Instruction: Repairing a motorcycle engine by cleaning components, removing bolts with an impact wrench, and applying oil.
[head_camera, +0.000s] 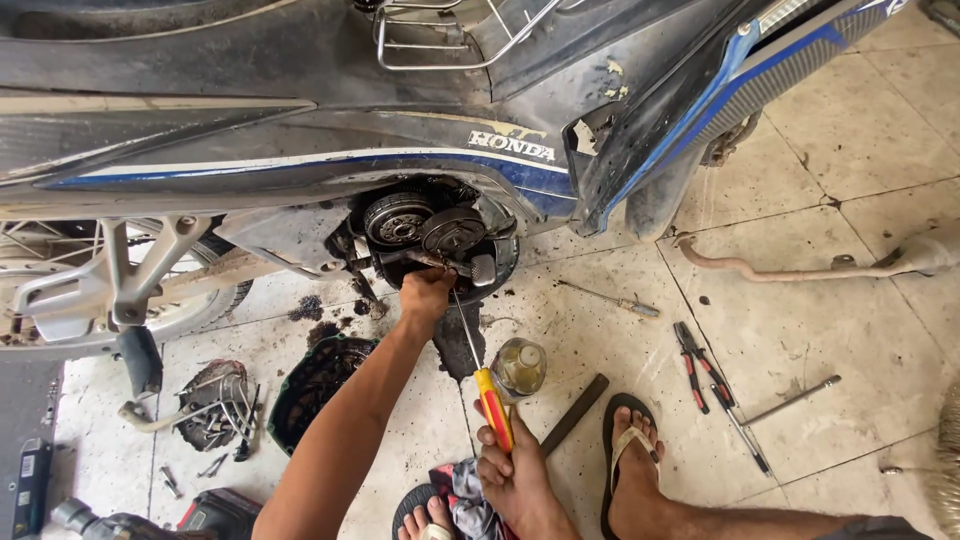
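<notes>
Left hand reaching up, closed around a wrench braced on the exposed clutch assembly low on the motorcycle. Right hand fisted on the screwdriver handle, long shaft angled upward into the same assembly for leverage

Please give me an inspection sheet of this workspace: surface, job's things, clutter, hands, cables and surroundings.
Surface: pale tiled floor, oil-stained below the engine.
Job's things: motorcycle lying on its side, open engine clutch exposed; long screwdriver with red-yellow handle.
Clutter: pliers, small screwdriver, metal rod, glass jar, dark bar, removed round cover, exhaust pipe, rag.
Hands: left hand at the clutch; right hand grips the screwdriver handle.
Cables: nothing seen.
Surroundings: the person's feet in flip-flops.
</notes>
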